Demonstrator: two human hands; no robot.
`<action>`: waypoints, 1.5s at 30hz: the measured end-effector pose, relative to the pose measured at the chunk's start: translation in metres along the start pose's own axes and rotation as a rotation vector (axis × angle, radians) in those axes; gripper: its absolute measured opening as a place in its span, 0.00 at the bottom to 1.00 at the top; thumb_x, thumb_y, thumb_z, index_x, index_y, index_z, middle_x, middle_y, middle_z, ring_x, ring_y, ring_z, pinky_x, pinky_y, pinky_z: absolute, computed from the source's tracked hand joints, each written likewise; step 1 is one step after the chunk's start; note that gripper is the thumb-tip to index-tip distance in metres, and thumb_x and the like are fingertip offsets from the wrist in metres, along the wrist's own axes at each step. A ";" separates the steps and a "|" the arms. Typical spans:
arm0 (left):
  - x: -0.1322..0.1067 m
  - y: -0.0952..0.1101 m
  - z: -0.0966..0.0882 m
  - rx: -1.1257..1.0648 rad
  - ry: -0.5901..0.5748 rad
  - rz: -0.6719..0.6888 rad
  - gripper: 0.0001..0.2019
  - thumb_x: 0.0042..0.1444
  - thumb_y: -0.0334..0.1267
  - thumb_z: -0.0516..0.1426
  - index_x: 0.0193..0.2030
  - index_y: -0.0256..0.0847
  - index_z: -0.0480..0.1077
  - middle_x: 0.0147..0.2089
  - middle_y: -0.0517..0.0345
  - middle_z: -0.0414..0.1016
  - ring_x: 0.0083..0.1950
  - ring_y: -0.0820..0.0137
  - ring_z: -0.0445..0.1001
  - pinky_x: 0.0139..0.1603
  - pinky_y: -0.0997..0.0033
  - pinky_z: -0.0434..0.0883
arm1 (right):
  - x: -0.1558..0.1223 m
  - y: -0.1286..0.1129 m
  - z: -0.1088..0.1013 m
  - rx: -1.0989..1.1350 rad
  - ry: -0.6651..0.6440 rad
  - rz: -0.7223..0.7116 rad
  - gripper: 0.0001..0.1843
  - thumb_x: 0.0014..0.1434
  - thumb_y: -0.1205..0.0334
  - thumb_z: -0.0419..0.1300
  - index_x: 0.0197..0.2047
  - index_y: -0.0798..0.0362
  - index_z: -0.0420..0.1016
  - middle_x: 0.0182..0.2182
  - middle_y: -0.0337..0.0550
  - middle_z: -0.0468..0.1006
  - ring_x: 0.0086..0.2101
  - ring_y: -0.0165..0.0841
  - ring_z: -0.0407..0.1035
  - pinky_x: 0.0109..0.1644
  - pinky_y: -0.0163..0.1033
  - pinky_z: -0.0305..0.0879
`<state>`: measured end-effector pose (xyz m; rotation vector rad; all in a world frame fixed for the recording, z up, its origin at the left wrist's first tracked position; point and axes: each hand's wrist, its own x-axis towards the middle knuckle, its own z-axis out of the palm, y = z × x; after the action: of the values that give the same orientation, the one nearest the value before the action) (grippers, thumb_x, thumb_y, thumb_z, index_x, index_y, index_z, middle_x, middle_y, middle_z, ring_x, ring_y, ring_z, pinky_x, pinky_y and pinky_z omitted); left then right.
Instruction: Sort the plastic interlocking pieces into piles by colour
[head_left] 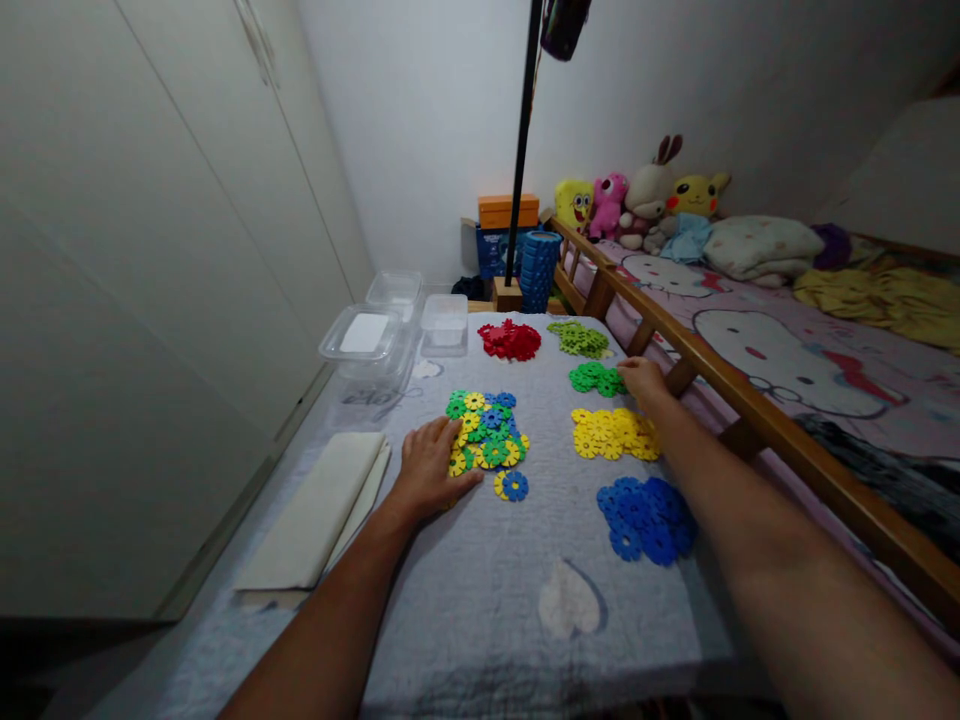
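Note:
Flower-shaped plastic discs lie sorted on a grey cloth point(480, 590). My left hand point(431, 465) rests flat, fingers stretched, against the left edge of a mixed pile point(487, 430) of yellow, green and blue discs. My right hand point(643, 380) reaches to the dark green pile point(596, 379), fingers curled down at its right edge; whether it holds a disc is hidden. Other piles: red point(510, 340), light green point(579, 339), yellow point(613, 434), blue point(646, 515). Two loose discs point(511, 486) lie below the mixed pile.
Clear plastic containers point(375, 340) stand at the far left of the cloth. A folded white cloth point(319, 510) lies left. A wooden bed rail point(750, 400) runs along the right, with plush toys point(637, 205) behind. A black pole point(523, 140) rises at the back.

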<state>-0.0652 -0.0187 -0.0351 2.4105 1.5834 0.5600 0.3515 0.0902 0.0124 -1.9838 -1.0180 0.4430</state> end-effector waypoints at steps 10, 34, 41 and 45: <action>-0.001 0.000 0.001 -0.006 0.017 -0.001 0.39 0.52 0.55 0.63 0.69 0.44 0.60 0.69 0.42 0.63 0.70 0.48 0.60 0.68 0.43 0.57 | -0.100 -0.065 0.063 -0.129 -0.808 -0.570 0.05 0.52 0.68 0.64 0.34 0.55 0.80 0.28 0.39 0.80 0.29 0.30 0.70 0.34 0.33 0.63; 0.002 -0.003 0.003 -0.039 0.083 -0.051 0.33 0.55 0.48 0.62 0.67 0.45 0.62 0.68 0.45 0.64 0.69 0.50 0.63 0.68 0.47 0.62 | -0.093 -0.062 0.036 0.110 -0.653 -0.258 0.08 0.47 0.63 0.68 0.29 0.53 0.71 0.20 0.32 0.71 0.24 0.27 0.64 0.28 0.31 0.59; 0.002 0.000 0.001 -0.012 0.076 -0.050 0.31 0.56 0.52 0.61 0.64 0.42 0.65 0.66 0.44 0.66 0.66 0.50 0.65 0.66 0.48 0.62 | -0.077 -0.022 -0.054 0.067 -0.548 -0.125 0.12 0.45 0.59 0.68 0.33 0.54 0.78 0.23 0.36 0.74 0.24 0.28 0.64 0.27 0.33 0.58; 0.002 0.001 -0.001 0.005 0.073 -0.082 0.31 0.56 0.53 0.61 0.64 0.45 0.65 0.67 0.44 0.66 0.67 0.49 0.64 0.67 0.46 0.61 | -0.098 0.001 -0.078 -0.015 -0.678 -0.136 0.09 0.44 0.61 0.68 0.30 0.55 0.79 0.26 0.39 0.77 0.27 0.29 0.67 0.32 0.34 0.62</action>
<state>-0.0640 -0.0177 -0.0329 2.3409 1.7066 0.6364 0.3411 -0.0282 0.0509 -1.7872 -1.5553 1.0749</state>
